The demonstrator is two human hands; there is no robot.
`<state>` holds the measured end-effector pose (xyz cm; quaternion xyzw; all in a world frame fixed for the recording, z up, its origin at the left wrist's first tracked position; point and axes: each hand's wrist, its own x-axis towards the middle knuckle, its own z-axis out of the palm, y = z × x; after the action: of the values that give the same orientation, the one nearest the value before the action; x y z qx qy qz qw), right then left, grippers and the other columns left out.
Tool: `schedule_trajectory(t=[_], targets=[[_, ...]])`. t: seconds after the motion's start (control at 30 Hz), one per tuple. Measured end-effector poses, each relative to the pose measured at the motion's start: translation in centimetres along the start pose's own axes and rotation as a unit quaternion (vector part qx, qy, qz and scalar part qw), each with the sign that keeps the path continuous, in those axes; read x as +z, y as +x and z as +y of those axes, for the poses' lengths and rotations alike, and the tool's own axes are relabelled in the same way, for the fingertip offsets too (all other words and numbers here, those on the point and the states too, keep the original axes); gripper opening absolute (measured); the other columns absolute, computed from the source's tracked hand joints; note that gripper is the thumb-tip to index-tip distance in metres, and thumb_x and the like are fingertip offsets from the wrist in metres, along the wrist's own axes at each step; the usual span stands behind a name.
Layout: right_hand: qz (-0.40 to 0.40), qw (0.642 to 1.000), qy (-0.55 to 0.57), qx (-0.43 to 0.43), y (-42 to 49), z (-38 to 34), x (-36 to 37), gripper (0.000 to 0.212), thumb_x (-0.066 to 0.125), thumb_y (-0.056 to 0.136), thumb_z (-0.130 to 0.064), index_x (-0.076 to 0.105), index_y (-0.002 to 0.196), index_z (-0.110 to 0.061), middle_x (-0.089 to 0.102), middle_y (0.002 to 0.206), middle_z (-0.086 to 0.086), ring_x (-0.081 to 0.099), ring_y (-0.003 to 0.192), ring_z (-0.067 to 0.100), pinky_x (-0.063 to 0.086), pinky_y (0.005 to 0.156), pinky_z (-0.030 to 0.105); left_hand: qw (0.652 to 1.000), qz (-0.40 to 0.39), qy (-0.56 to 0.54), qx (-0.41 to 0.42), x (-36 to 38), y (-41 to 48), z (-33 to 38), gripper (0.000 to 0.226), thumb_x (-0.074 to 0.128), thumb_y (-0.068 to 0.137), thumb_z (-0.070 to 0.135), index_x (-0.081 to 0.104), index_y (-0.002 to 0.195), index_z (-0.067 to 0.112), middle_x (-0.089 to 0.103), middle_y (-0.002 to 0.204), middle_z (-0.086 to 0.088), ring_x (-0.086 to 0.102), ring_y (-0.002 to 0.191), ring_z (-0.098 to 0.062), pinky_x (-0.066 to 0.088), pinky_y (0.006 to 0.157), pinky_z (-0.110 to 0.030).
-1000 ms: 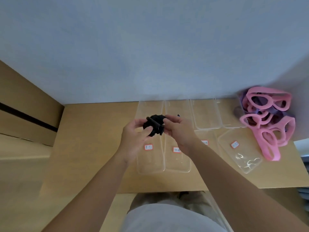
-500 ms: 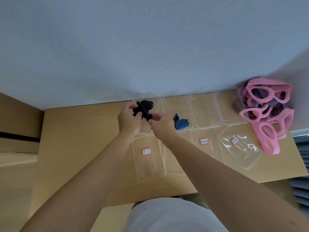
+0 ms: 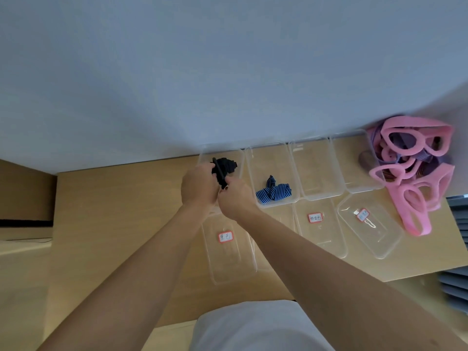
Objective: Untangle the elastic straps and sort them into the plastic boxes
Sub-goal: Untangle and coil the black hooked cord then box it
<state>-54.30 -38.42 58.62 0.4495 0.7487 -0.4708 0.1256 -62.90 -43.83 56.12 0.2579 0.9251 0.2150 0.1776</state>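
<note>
Black strap bundle [image 3: 224, 168] gripped by left hand [image 3: 200, 184] and right hand [image 3: 235, 196] over leftmost box [image 3: 205, 154]

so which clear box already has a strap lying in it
The back row's second box from the left: a blue striped strap lies in it.
</note>
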Motion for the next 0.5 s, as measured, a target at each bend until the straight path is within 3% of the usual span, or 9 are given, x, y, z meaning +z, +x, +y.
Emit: schedule_trajectory(t=[0.07,0.17,0.3,0.4,0.5], targets=[[0.007,0.999,-0.036,-0.001,0.5,-0.2,0.1,0.015,0.047,0.094,-0.008,0.061,0.102,-0.008,0.058,0.085,0.007,0.055,0.074,0.024,0.040,0.059,0.031,0.999,-0.015,0.046,0.019,-0.1,0.3,0.0,0.017,0.053,0.087,0.004,0.070,0.086,0.008,0.066,0.088,-0.011,0.047,0.071,-0.026,0.023,0.051,-0.033],[0.035,0.994,-0.106,-0.008,1.3,-0.3,0.1,0.013,0.049,0.098,-0.007,0.059,0.090,-0.009,0.060,0.086,0.009,0.054,0.071,0.021,0.034,0.050,0.025,0.993,-0.025,0.111,0.023,-0.5,0.7,0.0,0.017,0.054,0.090,0.006,0.069,0.089,0.011,0.063,0.095,-0.009,0.049,0.075,-0.027,0.031,0.058,-0.033],[0.081,0.980,-0.181,-0.034,2.3,-0.6,-0.5,0.017,0.053,0.099,-0.005,0.062,0.085,-0.008,0.064,0.085,0.012,0.063,0.077,0.027,0.040,0.056,0.030,0.982,-0.031,0.181,0.032,-1.1,1.3,0.0,0.013,0.059,0.092,0.011,0.070,0.091,0.017,0.061,0.103,-0.005,0.061,0.086,-0.030,0.036,0.060,-0.033],[0.115,0.959,-0.246,-0.083,2.4,-0.9,-0.8,0.011,0.053,0.099,-0.007,0.063,0.095,-0.010,0.060,0.096,0.008,0.062,0.081,0.028,0.041,0.060,0.032,0.978,-0.033,0.195,0.065,-1.3,1.9,-0.1,0.013,0.060,0.096,0.020,0.073,0.099,0.019,0.062,0.110,-0.004,0.060,0.103,-0.028,0.040,0.063,-0.034],[0.125,0.941,-0.283,-0.139,2.2,-0.5,-0.6,0.011,0.051,0.097,-0.004,0.060,0.100,-0.010,0.051,0.101,0.006,0.049,0.074,0.026,0.036,0.058,0.034,0.974,-0.025,0.206,0.091,-1.2,2.1,-0.2,0.017,0.059,0.098,0.025,0.074,0.102,0.020,0.064,0.115,-0.001,0.058,0.108,-0.026,0.039,0.064,-0.033]])
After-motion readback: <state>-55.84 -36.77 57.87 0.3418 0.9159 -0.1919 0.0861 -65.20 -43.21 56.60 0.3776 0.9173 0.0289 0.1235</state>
